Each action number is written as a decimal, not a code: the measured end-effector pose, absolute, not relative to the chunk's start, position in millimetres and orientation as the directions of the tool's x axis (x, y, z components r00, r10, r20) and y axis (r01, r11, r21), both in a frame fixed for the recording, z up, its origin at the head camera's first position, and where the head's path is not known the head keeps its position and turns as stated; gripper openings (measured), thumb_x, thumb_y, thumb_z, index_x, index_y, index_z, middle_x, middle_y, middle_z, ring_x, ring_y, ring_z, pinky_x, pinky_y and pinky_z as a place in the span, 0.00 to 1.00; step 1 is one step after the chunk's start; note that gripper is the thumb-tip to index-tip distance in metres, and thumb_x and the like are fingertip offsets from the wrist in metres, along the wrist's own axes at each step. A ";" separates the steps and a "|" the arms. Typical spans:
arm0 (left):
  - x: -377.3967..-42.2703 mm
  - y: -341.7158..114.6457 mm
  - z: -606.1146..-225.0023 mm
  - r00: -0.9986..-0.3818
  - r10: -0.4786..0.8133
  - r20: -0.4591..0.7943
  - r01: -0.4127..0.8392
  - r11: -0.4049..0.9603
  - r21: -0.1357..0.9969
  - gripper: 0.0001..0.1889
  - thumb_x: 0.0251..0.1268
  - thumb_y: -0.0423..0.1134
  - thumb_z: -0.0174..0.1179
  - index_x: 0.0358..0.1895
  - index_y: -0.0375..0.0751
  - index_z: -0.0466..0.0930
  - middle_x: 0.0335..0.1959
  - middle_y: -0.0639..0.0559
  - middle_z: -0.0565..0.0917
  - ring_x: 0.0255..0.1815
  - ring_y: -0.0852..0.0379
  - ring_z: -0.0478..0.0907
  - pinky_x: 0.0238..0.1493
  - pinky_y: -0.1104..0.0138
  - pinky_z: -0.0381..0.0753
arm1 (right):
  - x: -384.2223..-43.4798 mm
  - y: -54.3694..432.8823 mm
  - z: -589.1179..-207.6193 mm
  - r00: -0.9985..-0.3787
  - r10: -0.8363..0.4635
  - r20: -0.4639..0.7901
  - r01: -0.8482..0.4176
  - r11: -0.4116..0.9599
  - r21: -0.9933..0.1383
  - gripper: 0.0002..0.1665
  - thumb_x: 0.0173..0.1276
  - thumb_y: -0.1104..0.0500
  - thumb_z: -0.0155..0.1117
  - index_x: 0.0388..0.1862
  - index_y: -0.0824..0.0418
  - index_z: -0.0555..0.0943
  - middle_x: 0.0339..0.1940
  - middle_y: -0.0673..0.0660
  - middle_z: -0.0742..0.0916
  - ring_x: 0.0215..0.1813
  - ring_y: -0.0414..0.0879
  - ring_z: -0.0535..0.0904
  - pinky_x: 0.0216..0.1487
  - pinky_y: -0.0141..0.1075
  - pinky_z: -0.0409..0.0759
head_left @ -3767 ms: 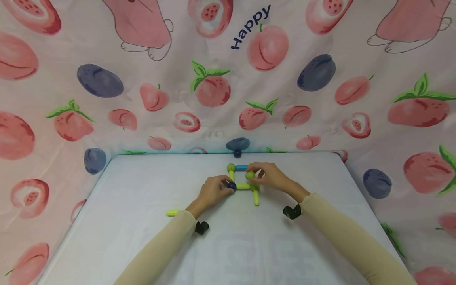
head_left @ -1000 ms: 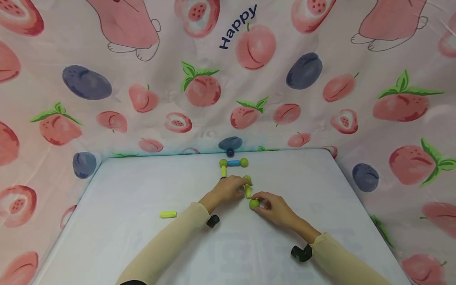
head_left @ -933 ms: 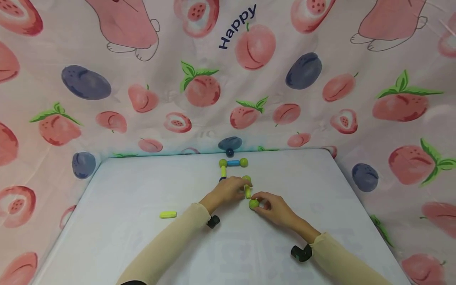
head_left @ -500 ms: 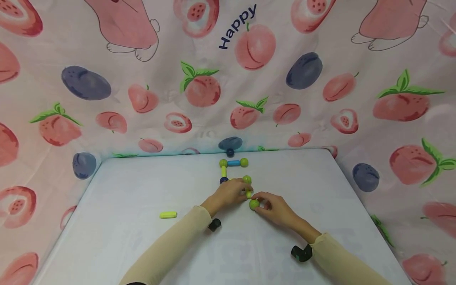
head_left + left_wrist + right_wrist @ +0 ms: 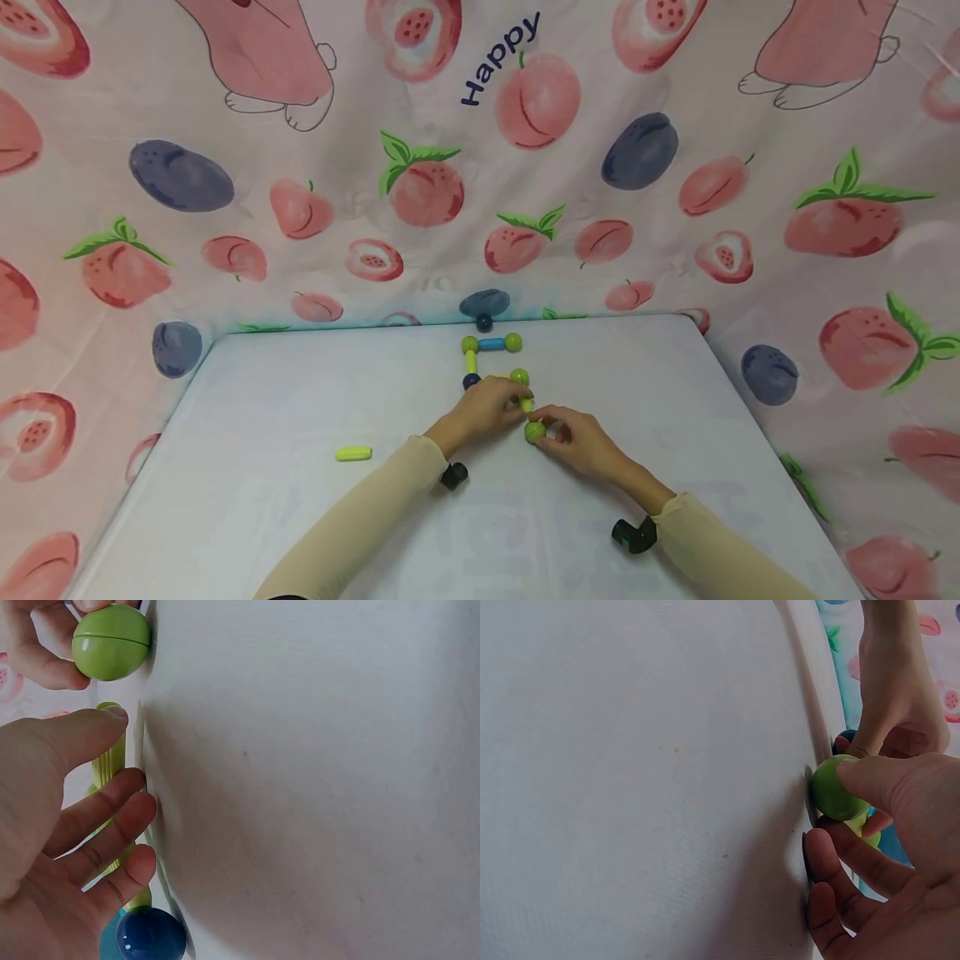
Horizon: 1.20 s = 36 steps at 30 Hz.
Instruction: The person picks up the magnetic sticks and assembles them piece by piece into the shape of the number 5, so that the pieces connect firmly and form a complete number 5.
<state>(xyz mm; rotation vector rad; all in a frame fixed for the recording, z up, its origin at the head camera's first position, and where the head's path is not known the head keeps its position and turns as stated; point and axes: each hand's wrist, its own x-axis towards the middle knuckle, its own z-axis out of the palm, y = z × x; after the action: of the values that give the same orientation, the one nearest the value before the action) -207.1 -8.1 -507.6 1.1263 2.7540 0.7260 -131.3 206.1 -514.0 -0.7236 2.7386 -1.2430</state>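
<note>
My left hand (image 5: 483, 406) pinches a yellow-green rod (image 5: 527, 405) between thumb and finger; the left wrist view shows the thumb on its near end (image 5: 111, 754). The rod runs forward from a green ball (image 5: 519, 377). Just in front, my right hand (image 5: 583, 442) holds another green ball (image 5: 535, 431) between thumb and fingers, right at the rod's tip. Behind the left hand, a dark blue ball (image 5: 471, 381) joins a yellow-green rod (image 5: 471, 362) leading to a green ball (image 5: 469, 344). From there a blue rod (image 5: 492, 343) reaches a further green ball (image 5: 513, 342).
A loose yellow-green rod (image 5: 353, 453) lies on the white table (image 5: 225, 500), left of the left forearm. One dark ball (image 5: 483, 322) sits at the table's back edge, before the fruit-print cloth (image 5: 420, 275). Black devices (image 5: 634, 535) are strapped at both wrists.
Since the oldest frame, my left hand has gone from the dark blue ball to the front rod. My right hand has brought its green ball nearer, to that rod's front end.
</note>
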 end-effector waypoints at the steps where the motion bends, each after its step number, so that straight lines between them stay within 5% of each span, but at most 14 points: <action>1: -207.3 -8.2 -507.4 -0.727 0.678 0.108 0.640 0.612 0.465 0.14 0.68 0.37 0.69 0.55 0.44 0.88 0.49 0.54 0.89 0.49 0.60 0.84 0.52 0.68 0.80 | -131.3 205.8 -513.8 -0.891 -0.431 0.141 -0.390 0.570 -0.723 0.19 0.68 0.62 0.73 0.57 0.57 0.84 0.43 0.52 0.87 0.31 0.38 0.78 0.35 0.32 0.77; 15: -211.4 -19.6 -513.3 -0.735 0.663 0.143 0.553 0.464 0.692 0.15 0.66 0.32 0.70 0.55 0.39 0.86 0.40 0.51 0.89 0.39 0.59 0.82 0.44 0.69 0.79 | -128.6 204.4 -513.9 -0.898 -0.414 0.148 -0.386 0.580 -0.717 0.19 0.68 0.62 0.73 0.57 0.58 0.84 0.44 0.52 0.87 0.32 0.37 0.78 0.35 0.32 0.77; 36: -216.3 -25.1 -512.4 -0.726 0.677 0.120 0.510 0.412 0.755 0.15 0.65 0.30 0.70 0.55 0.38 0.86 0.39 0.49 0.89 0.38 0.61 0.84 0.44 0.71 0.81 | -133.1 189.7 -520.1 -0.949 -0.275 0.155 -0.301 0.639 -0.708 0.18 0.64 0.57 0.78 0.50 0.53 0.82 0.41 0.50 0.89 0.21 0.37 0.72 0.25 0.31 0.70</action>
<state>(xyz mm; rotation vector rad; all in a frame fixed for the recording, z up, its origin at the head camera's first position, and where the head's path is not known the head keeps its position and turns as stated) -216.3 -25.1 -512.4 1.0504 2.4616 1.2079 -133.1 189.7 -520.1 -0.5052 2.8730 -1.2512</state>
